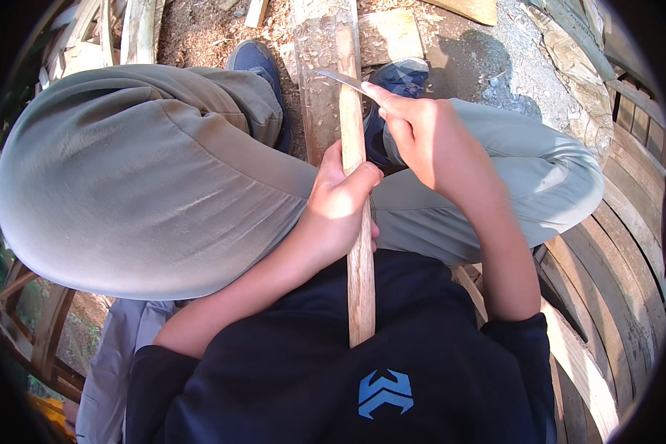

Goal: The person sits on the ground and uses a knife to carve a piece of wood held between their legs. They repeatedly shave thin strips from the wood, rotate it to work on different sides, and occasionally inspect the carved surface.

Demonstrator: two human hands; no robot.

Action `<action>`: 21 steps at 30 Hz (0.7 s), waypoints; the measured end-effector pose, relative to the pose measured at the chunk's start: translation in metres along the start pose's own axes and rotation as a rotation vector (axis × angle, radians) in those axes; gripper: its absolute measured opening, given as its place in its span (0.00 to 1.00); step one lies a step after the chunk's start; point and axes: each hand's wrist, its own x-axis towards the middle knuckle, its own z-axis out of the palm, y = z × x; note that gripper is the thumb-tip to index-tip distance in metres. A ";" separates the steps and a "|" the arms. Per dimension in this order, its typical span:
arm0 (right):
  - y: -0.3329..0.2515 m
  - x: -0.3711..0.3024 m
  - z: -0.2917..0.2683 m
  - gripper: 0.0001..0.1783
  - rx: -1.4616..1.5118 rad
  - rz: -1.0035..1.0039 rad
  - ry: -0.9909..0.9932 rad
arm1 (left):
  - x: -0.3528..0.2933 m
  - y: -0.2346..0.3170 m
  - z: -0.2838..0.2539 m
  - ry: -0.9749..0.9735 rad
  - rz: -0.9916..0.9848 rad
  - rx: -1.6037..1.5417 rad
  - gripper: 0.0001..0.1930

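Note:
My left hand (342, 203) is wrapped round the middle of a long, roughly shaped wooden stick (353, 133). Its near end rests against my dark shirt, and the stick runs away from me between my legs. A knife (338, 78) lies across the far part of the stick, its blade pointing left. My right hand (420, 132) grips the knife, with the index finger stretched along toward the blade; the handle is hidden inside the fist. Beneath the stick's far part is a flat, worn board (314, 111) strewn with shavings.
Wood shavings (200, 33) cover the ground beyond my feet. A short wooden block (392, 35) lies beside the board. Wooden slats (607, 274) curve along the right, and upright wood pieces (139, 29) stand at the far left. My shoes flank the board.

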 end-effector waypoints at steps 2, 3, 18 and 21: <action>0.001 -0.009 -0.006 0.24 0.066 0.019 -0.057 | -0.001 0.002 0.000 0.025 -0.020 -0.034 0.23; 0.001 -0.013 -0.010 0.24 0.091 0.024 -0.069 | -0.002 0.002 0.001 0.032 -0.030 -0.050 0.23; 0.004 -0.038 -0.002 0.27 0.047 -0.058 -0.001 | 0.003 0.011 0.007 0.033 -0.053 0.057 0.21; 0.000 -0.041 0.001 0.29 0.022 -0.052 0.019 | 0.003 0.012 0.006 0.052 -0.075 0.036 0.18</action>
